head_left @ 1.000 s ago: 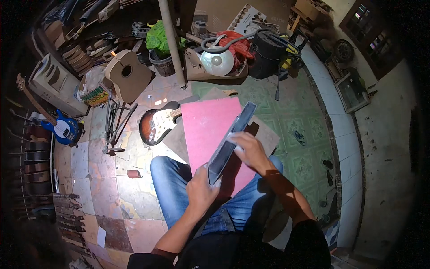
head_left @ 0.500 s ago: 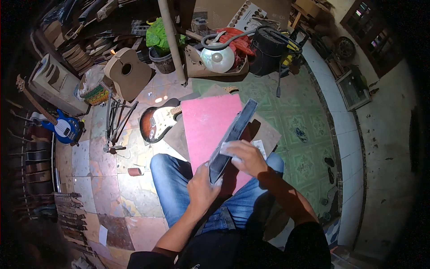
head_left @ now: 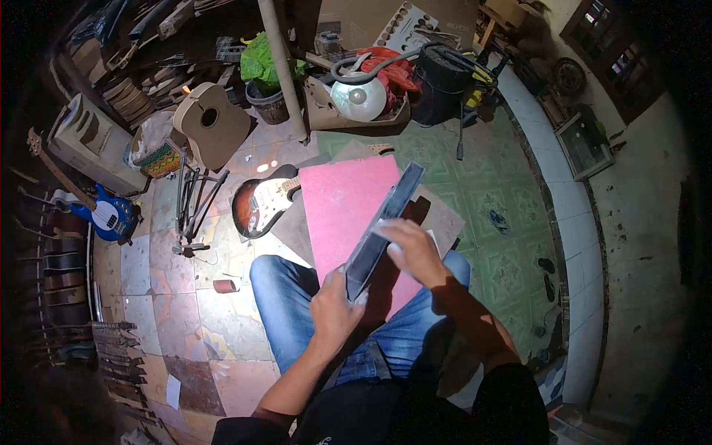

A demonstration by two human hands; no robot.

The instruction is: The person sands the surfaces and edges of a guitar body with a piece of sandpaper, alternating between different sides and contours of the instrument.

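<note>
A long dark grey, straight-sided bar [head_left: 404, 187] slants up and to the right above my lap. Its kind is not clear from this view; pale dust marks its surface. My left hand [head_left: 335, 305] is wrapped round the bar's lower end, thumb along its side. Midway up the bar, my right hand [head_left: 415, 251] presses a small pale piece [head_left: 381, 225], perhaps folded sandpaper, against the upper face. The fingers cover most of that piece. Beneath both hands, a pink board [head_left: 345, 193] lies across my knees, tilted a little.
A sunburst electric guitar [head_left: 256, 204] lies left of the pink board, beside brown sheets [head_left: 291, 231]. Farther back stand an acoustic guitar body [head_left: 211, 137], a black bucket [head_left: 437, 85] and a cardboard box [head_left: 322, 111]. A blue bass [head_left: 110, 213] leans at far left.
My right hand has slid a short way up the bar, away from me, with the pale piece. The left hand keeps its grip in nearly the same place.
</note>
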